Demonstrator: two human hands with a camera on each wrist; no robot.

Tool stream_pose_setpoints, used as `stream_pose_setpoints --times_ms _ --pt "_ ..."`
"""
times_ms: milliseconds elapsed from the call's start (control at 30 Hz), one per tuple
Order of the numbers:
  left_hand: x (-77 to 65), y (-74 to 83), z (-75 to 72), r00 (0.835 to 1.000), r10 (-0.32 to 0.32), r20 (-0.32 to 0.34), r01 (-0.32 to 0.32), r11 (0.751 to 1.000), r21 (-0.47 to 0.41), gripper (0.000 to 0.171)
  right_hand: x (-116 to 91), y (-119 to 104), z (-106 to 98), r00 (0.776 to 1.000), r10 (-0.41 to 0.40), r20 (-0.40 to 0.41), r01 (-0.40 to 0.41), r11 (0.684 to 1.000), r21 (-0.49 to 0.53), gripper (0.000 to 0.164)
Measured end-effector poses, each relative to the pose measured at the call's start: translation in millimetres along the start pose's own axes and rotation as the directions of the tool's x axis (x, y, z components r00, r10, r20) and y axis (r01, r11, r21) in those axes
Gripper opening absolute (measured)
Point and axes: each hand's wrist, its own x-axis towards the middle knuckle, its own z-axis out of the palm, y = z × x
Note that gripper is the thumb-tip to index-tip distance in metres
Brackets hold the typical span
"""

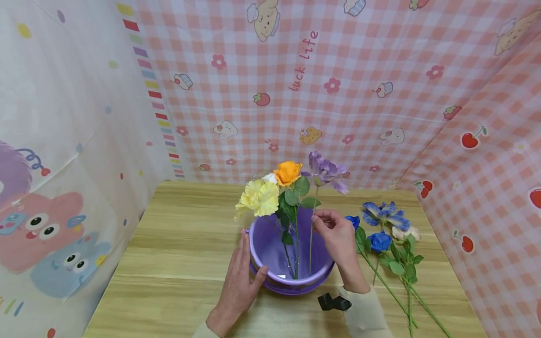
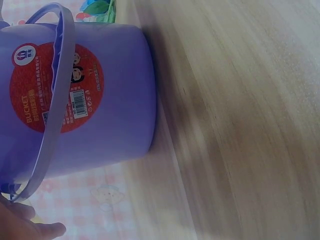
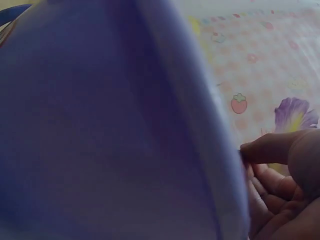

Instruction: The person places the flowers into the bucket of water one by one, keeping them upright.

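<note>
A purple bucket (image 1: 282, 277) stands on the wooden table (image 1: 181, 249) and holds a yellow carnation (image 1: 258, 198), an orange rose (image 1: 288, 172) and a small white bud (image 1: 269, 178). My right hand (image 1: 336, 237) pinches the thin stem of a purple flower (image 1: 324, 171), whose lower end stands inside the bucket. My left hand (image 1: 240, 278) lies against the bucket's left wall with straight fingers, thumb on the rim. The left wrist view shows the bucket (image 2: 115, 100) with its red label and its handle (image 2: 55, 100). In the right wrist view the bucket wall (image 3: 100, 125) fills the frame beside my fingers (image 3: 280, 150).
Right of the bucket, blue flowers (image 1: 382, 213), a blue rose (image 1: 380, 241) and a cream bud (image 1: 405, 232) lie on the table with long green stems (image 1: 407, 295). Pink checked cloth walls (image 1: 338, 94) close in the back and right; a cartoon cloth (image 1: 63, 164) hangs on the left.
</note>
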Motion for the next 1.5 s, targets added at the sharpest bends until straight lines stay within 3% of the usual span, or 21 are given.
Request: stream_pose_setpoints --times_ms 233,533,833,967,1167,1367,1500 --pt "-0.7 0.5 0.7 1.0 0.003 -0.005 -0.003 1.0 -0.002 0.084 0.1 3.1 6.0 1.0 -0.012 0.007 0.013 0.972 -0.234 0.014" --pt "-0.4 1.0 1.4 1.0 0.002 -0.006 -0.002 1.0 -0.008 0.084 5.7 5.9 9.8 1.0 0.021 -0.011 -0.024 0.934 -0.357 0.014" --pt "-0.2 0.8 2.2 1.0 0.011 -0.009 -0.011 1.0 -0.017 0.083 6.2 7.1 9.2 0.997 -0.016 0.079 0.05 0.893 -0.447 0.012" --pt "-0.6 0.2 2.5 1.0 0.011 -0.011 -0.011 1.0 -0.009 0.083 2.8 7.3 7.7 0.995 -0.046 0.092 0.082 0.892 -0.444 0.014" --pt "-0.5 0.6 2.7 1.0 0.008 -0.004 -0.008 1.0 -0.01 0.083 -5.8 10.7 4.6 0.991 -0.118 0.067 0.134 0.917 -0.375 0.016" --pt "-1.0 -1.2 3.4 1.0 0.013 -0.01 -0.013 1.0 -0.011 0.084 -15.4 19.4 -5.8 0.98 -0.194 0.035 0.197 0.957 -0.213 0.016" --pt "-1.1 -2.2 3.4 1.0 0.006 -0.012 -0.006 1.0 -0.007 0.084 -18.5 25.8 -13.6 0.979 -0.2 0.036 0.202 0.977 -0.065 0.018"
